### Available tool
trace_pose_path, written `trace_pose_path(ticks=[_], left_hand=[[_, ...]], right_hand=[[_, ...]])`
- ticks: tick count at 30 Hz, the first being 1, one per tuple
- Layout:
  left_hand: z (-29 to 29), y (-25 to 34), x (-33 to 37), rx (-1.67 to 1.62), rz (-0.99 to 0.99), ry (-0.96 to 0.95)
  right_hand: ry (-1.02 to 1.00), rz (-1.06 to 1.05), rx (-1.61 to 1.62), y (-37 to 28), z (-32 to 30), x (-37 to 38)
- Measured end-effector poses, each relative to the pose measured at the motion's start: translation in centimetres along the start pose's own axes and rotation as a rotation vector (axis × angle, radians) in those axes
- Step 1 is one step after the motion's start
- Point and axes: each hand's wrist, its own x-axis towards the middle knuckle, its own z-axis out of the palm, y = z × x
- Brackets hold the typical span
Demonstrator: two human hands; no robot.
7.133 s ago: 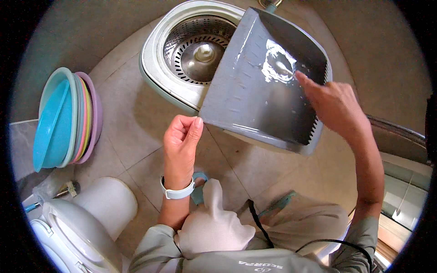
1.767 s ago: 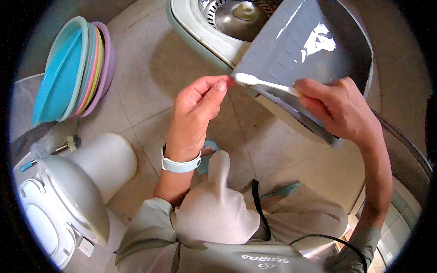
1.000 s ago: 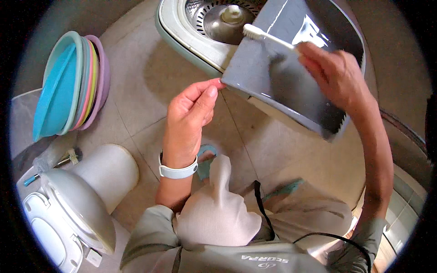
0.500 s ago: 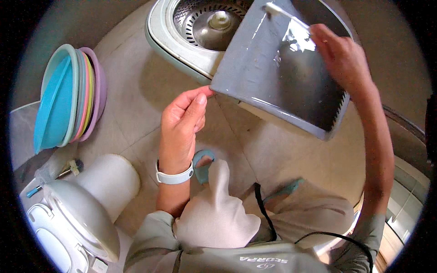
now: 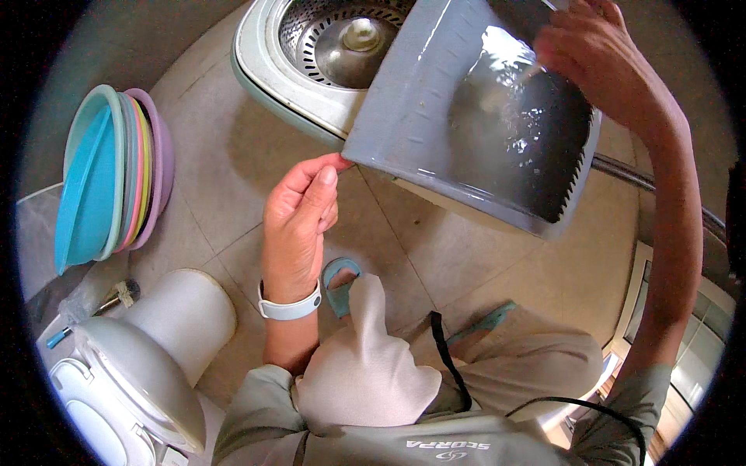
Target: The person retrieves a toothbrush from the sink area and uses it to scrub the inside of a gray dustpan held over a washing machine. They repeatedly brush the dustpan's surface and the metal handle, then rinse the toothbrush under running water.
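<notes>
Grey dustpan (image 5: 400,116) is positioned at the top of the view, inner face up, above the tile floor (image 5: 388,241). Its left side overlaps the washer (image 5: 268,87) in view; contact between the two cannot be confirmed. Liquid (image 5: 532,144) with bright reflections covers part of the inner face, towards the toothed edge (image 5: 579,182) on the right.

Left grip (image 5: 299,206): fingers curled, thumb against them, forefinger tip touching the near left corner of the dustpan. Whether it pinches the corner or only steadies it cannot be told.

Right grip (image 5: 583,58): over the far side of the wet face, fingers bent, blurred. Whether it is pressed together on a tool cannot be told.

Step in hand, as judged: scrubbing the inner face.

1. Secure the corner between thumb and forefinger; a loose corner is likely to rock.
2. Apply short, overlapping strokes across the wet area.
3. Limit pressure at the far side, opposite the supported corner, where tipping is most probable.
4. Hold the tilt shallow to retain the liquid.
5. Work between the teeth lengthwise.
</notes>
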Motion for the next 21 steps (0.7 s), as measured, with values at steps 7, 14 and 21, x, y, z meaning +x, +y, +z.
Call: trace_pose_path(ticks=[7, 14, 21], left_hand=[[-0.4, 0.1, -0.1, 0.028, -0.013, -0.011], [-0.2, 0.2, 0.1, 0.010, -0.029, -0.007], [-0.1, 0.0, -0.1, 0.006, -0.010, -0.016]], right_hand=[[0.026, 0.020, 0.414, -0.4, 2.3, 2.7], [0.152, -0.065, 0.343, 1.2, 3.2, 3.4], [0.244, -0.056, 0.323, 2.1, 5.2, 2.6]])
